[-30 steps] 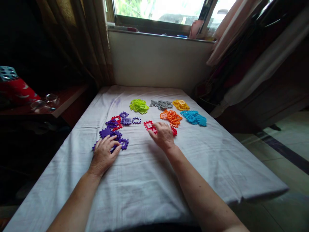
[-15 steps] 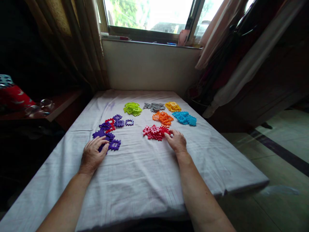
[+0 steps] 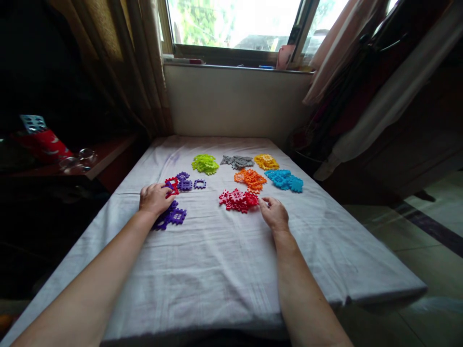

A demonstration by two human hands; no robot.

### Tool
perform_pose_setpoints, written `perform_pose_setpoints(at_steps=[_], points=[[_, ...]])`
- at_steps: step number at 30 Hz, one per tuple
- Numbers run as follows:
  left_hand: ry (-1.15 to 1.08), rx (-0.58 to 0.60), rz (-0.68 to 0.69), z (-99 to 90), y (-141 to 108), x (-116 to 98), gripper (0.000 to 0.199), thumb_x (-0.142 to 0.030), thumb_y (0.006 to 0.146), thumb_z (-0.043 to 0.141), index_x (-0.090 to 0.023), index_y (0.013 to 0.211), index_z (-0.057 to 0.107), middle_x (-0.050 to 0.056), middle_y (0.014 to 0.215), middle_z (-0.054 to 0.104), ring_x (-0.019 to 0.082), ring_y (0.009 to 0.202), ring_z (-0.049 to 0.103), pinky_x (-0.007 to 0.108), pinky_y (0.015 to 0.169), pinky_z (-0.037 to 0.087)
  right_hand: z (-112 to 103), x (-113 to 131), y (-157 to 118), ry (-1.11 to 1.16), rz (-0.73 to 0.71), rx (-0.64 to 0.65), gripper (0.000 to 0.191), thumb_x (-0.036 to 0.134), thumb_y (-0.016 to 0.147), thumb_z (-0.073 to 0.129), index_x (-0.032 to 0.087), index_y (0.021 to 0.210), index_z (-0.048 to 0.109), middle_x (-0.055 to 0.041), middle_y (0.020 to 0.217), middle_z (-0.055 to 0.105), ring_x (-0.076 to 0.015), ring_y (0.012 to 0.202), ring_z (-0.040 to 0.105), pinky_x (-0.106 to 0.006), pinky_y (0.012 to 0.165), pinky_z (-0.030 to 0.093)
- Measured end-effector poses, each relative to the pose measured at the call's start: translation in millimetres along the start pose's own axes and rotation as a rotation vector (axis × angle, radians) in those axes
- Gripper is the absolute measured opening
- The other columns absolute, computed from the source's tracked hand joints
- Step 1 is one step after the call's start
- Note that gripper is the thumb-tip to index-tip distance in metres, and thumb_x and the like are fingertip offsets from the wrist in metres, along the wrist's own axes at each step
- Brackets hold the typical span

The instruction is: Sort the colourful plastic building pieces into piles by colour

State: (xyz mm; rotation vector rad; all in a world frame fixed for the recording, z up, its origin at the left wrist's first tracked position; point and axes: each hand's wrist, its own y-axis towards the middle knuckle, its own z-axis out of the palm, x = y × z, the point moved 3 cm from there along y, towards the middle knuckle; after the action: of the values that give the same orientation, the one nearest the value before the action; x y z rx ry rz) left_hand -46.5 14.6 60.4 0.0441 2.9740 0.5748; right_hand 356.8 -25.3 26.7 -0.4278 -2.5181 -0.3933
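Observation:
My left hand lies over the left cluster, its fingertips bent around the edge of a purple interlocking piece that partly covers a red square frame piece. Just below that hand are more purple interlocking pieces, some with window grids. Beyond the fingertips lie other purple pieces and a lone purple frame. At the right edge of the red pile, my right hand has its fingers curled and pinched together; whatever is between the fingertips is too small to make out.
Sorted piles stand farther back: lime green, grey, yellow, orange and blue. A white cloth covers the table. To the left is a side table with glasses; a window is ahead.
My left hand has moved forward from the nearer purple pieces to the purple and red ones behind them. My right hand has drawn slightly back from the red pile. The view has shifted left.

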Motion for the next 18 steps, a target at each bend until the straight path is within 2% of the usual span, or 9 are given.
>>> perform_pose_setpoints(at_steps=[3,6,12,15,18], points=[[0.063,0.023,0.008,3.3,8,-5,0.021,-0.042,0.075,0.06,-0.028,0.081,0.075,0.01,0.11,0.073,0.032,0.111,0.059,0.051,0.098,0.038,1,-3,2,0.02,0.009,-0.012,0.034,0.041,0.089,0.052,0.022,0.102,0.076,-0.0098,0.101,0.073,-0.0224,0.091,0.066,-0.032,0.081,0.049],[0.107,0.053,0.038,2.0,13,-12,0.021,-0.037,0.075,0.06,-0.028,0.086,0.076,0.01,0.119,0.07,0.034,0.116,0.056,0.053,0.101,0.034,2,-4,3,0.032,0.006,-0.021,0.033,0.04,0.088,0.052,0.022,0.101,0.076,-0.0092,0.099,0.073,-0.0219,0.088,0.066,-0.032,0.079,0.05],[0.223,0.257,-0.073,-2.7,17,-20,0.023,-0.035,0.081,0.056,-0.025,0.085,0.077,0.011,0.126,0.068,0.035,0.123,0.052,0.054,0.103,0.032,1,-3,2,0.037,0.034,0.001,0.031,0.039,0.088,0.054,0.022,0.101,0.076,-0.008,0.101,0.073,-0.0201,0.088,0.066,-0.03,0.079,0.049],[0.151,0.247,-0.045,-5.3,14,-22,0.02,-0.037,0.082,0.059,-0.027,0.083,0.076,0.007,0.131,0.066,0.033,0.129,0.05,0.053,0.109,0.029,1,-3,3,0.043,0.039,0.003,0.03,0.038,0.089,0.054,0.022,0.101,0.077,-0.0079,0.1,0.073,-0.0201,0.088,0.066,-0.029,0.079,0.049],[0.018,0.168,0.054,-9.6,7,-34,0.018,-0.039,0.083,0.061,-0.028,0.085,0.075,0.003,0.135,0.064,0.029,0.132,0.049,0.048,0.111,0.031,1,-3,3,0.054,0.041,0.004,0.029,0.038,0.088,0.055,0.023,0.1,0.077,-0.0073,0.099,0.074,-0.0197,0.088,0.066,-0.028,0.078,0.049]])
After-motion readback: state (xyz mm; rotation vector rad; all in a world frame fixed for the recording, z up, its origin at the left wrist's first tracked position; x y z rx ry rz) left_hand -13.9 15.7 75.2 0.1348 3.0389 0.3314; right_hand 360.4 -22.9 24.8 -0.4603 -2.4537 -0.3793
